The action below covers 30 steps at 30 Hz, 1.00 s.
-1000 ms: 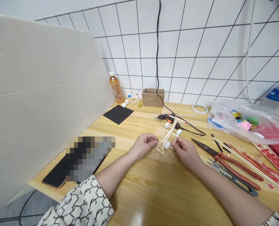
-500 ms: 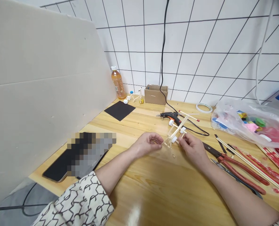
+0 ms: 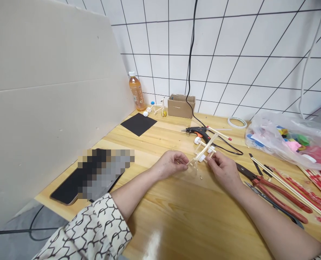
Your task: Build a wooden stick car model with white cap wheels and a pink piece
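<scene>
A small model of thin wooden sticks [image 3: 207, 147] with white round caps as wheels is held over the middle of the table, and a red-tipped crossbar tops its far end. My left hand [image 3: 174, 165] is pinched at the near left end of the frame. On the other side, my right hand [image 3: 223, 169] grips the model near a white cap with thumb and fingers. A black hot glue gun [image 3: 198, 132] lies just behind the model, its cable curling to the right. Beneath the model a tiny stick scrap [image 3: 201, 177] rests on the wooden table [image 3: 182, 216].
Red-handled pliers [image 3: 279, 196], sticks and red wrappers lie at the right, before a plastic bag [image 3: 293, 141]. Behind are a tape roll [image 3: 237, 122], a cardboard box [image 3: 181, 107], another stick model [image 3: 157, 108], a bottle [image 3: 137, 92] and black paper [image 3: 139, 124]. A phone [image 3: 68, 187] lies left.
The camera view has shifted slightly. The model is tilted a little differently between my hands, and my left fingertips now meet its near left end.
</scene>
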Motion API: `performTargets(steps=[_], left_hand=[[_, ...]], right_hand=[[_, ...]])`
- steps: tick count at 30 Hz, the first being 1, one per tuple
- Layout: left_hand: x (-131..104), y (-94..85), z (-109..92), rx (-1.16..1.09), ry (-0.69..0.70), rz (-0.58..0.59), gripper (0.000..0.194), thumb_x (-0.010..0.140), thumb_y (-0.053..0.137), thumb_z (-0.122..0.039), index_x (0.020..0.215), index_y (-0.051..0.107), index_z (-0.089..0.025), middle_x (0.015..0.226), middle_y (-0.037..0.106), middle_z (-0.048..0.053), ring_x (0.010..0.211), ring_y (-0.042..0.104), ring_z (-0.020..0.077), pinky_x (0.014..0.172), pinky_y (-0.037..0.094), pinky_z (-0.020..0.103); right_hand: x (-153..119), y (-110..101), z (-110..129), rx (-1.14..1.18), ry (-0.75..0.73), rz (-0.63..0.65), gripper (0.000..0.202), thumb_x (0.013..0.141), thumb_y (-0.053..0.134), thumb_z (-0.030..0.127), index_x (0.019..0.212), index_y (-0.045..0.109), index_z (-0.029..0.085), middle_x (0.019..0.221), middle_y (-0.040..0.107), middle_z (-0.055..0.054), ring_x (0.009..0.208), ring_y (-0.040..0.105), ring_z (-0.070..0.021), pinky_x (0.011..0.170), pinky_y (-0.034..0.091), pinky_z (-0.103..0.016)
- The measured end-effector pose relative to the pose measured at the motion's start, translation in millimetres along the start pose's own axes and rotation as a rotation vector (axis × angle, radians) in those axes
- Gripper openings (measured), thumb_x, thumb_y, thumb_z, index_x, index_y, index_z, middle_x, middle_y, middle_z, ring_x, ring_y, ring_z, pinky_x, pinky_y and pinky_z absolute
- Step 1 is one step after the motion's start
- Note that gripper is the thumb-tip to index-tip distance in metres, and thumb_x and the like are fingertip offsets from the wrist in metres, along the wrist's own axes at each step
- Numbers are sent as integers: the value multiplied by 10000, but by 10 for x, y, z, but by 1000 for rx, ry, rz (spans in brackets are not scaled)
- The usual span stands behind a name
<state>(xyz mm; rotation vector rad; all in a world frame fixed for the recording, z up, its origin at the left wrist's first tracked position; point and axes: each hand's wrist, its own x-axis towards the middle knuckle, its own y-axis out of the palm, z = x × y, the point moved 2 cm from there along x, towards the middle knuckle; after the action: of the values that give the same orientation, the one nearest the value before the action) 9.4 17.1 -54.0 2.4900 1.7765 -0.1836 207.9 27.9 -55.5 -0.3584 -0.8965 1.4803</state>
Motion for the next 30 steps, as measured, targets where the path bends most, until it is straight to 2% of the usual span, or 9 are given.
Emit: performTargets(steps=[5,9,15,30], left_hand=[[-15,-16,-25,71,9,-9,117,619,674,-140,724,641,-102,637,616,5,580,536,80,596,412,190],[-35,-16,-59,132,13,-27,102,614,676,-146,702,642,-107,610,584,-21,507,461,48,523,370,165],[-55,-24,-80,197,-25,-50,101,602,678,-170,674,637,-111,593,563,-38,459,393,33,479,336,163],[-59,-50,-25,300,13,-7,134,614,640,-237,654,628,-110,564,555,-21,531,478,82,501,359,181]], right_hand=[[5,-4,-6,-22,-7,-20,262,794,449,392,616,474,201,491,456,32,458,404,-117,479,316,-237],[11,-18,1,-53,-22,-48,261,787,457,385,602,469,202,480,446,35,454,409,-118,471,312,-233],[11,-21,-10,-67,-27,-24,257,802,443,387,657,522,190,502,483,23,464,420,-122,486,323,-237],[10,-45,6,-118,-80,-62,243,802,463,362,617,461,205,488,456,31,452,402,-116,481,309,-235]])
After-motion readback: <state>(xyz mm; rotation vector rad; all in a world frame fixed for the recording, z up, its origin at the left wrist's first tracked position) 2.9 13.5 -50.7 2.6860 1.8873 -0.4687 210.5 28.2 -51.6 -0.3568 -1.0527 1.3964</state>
